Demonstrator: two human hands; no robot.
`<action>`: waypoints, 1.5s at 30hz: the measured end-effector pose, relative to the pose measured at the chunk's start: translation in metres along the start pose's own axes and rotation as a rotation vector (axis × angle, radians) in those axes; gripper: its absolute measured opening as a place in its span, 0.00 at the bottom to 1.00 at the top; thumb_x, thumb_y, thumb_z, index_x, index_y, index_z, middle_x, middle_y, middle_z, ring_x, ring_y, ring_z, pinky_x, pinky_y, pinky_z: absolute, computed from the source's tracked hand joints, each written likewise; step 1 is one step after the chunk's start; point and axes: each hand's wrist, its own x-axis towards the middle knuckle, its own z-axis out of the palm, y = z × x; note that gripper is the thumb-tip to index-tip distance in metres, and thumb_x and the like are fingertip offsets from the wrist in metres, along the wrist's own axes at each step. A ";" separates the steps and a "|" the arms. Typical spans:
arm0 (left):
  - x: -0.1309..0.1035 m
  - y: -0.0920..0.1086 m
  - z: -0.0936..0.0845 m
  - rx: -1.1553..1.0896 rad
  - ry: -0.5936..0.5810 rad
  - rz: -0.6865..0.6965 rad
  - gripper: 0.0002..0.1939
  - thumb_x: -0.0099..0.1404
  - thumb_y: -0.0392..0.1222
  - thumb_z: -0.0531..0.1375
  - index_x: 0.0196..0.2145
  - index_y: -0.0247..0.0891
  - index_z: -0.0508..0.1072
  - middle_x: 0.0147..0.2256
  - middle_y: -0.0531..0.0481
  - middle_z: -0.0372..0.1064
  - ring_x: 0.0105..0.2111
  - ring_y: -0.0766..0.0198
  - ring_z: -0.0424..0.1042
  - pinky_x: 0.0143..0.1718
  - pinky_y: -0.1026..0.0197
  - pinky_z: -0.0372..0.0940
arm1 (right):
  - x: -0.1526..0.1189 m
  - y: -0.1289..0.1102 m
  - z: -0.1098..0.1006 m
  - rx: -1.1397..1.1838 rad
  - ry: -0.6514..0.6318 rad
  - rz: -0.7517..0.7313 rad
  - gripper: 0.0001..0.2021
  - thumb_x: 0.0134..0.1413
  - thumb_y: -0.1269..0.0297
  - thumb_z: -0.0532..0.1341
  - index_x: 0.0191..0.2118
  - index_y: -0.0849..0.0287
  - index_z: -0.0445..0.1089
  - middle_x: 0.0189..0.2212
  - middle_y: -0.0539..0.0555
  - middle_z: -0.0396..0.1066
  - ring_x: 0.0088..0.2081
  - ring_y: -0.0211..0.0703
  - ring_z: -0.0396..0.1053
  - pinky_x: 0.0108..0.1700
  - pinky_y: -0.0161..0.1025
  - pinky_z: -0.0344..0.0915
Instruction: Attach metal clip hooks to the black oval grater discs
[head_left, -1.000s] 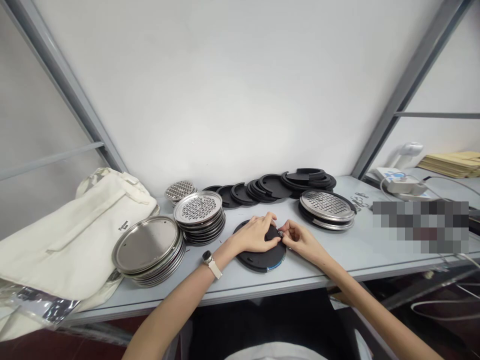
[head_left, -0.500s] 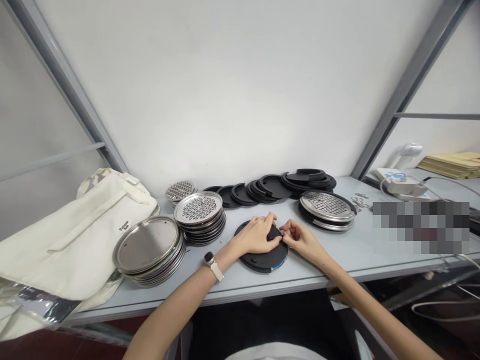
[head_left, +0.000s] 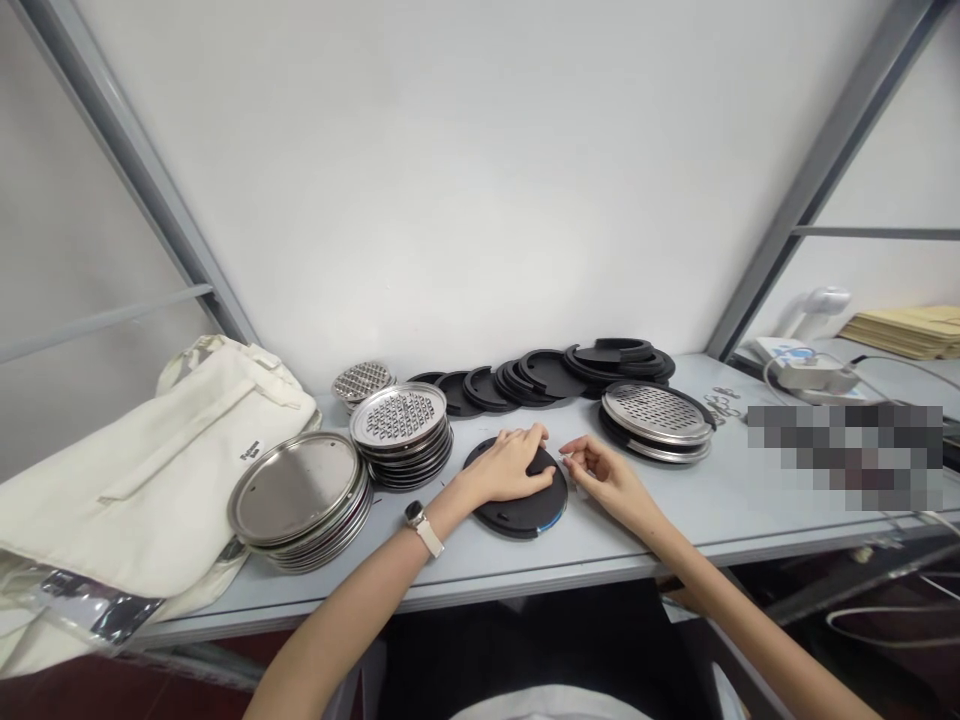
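A black round disc [head_left: 517,515] with a blue strip on its near right rim lies flat on the grey table. My left hand [head_left: 514,468] rests on top of it, palm down with the thumb spread away from the fingers. Just right of the disc, my right hand [head_left: 600,475] pinches with thumb and forefinger; a tiny light thing shows at the fingertips, too small to name. Behind my right hand sits a stack of perforated metal discs [head_left: 656,412] with black rings.
Metal plates [head_left: 296,490], grater discs [head_left: 399,415] and a cream bag [head_left: 150,470] stand left. Black rings [head_left: 551,373] line the wall. Small metal pieces [head_left: 721,402] lie right, near a white device [head_left: 806,365] and a yellowish stack [head_left: 904,330].
My right hand's fingertips have come away from the disc's edge, leaving a small gap. The disc has shifted slightly left, with my left hand still on it.
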 end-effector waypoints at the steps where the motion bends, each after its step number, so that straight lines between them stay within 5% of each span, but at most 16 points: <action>1: 0.000 0.000 0.000 -0.003 -0.006 0.005 0.17 0.64 0.44 0.56 0.47 0.39 0.56 0.47 0.43 0.65 0.49 0.51 0.65 0.51 0.51 0.58 | 0.000 0.001 0.000 0.006 -0.001 -0.005 0.10 0.58 0.58 0.59 0.42 0.57 0.63 0.24 0.47 0.61 0.28 0.37 0.62 0.33 0.36 0.61; 12: -0.002 0.002 -0.001 0.015 -0.034 0.048 0.18 0.64 0.45 0.57 0.48 0.39 0.57 0.48 0.43 0.65 0.49 0.50 0.65 0.51 0.51 0.59 | -0.001 -0.001 0.000 -0.051 -0.053 -0.016 0.11 0.58 0.55 0.59 0.40 0.58 0.66 0.31 0.52 0.67 0.33 0.40 0.65 0.39 0.38 0.63; 35: -0.002 0.001 0.001 0.009 -0.026 0.051 0.19 0.64 0.46 0.57 0.49 0.39 0.57 0.48 0.44 0.65 0.49 0.51 0.66 0.51 0.52 0.59 | -0.007 -0.006 0.001 -0.087 -0.186 0.032 0.06 0.60 0.61 0.53 0.41 0.55 0.56 0.18 0.40 0.50 0.21 0.34 0.50 0.27 0.33 0.50; 45: -0.002 0.001 0.001 0.002 -0.029 0.052 0.19 0.65 0.45 0.57 0.50 0.40 0.56 0.49 0.43 0.65 0.50 0.51 0.66 0.53 0.51 0.57 | -0.006 -0.010 0.001 -0.056 -0.202 0.054 0.11 0.59 0.55 0.55 0.41 0.55 0.55 0.18 0.40 0.50 0.21 0.34 0.51 0.27 0.34 0.51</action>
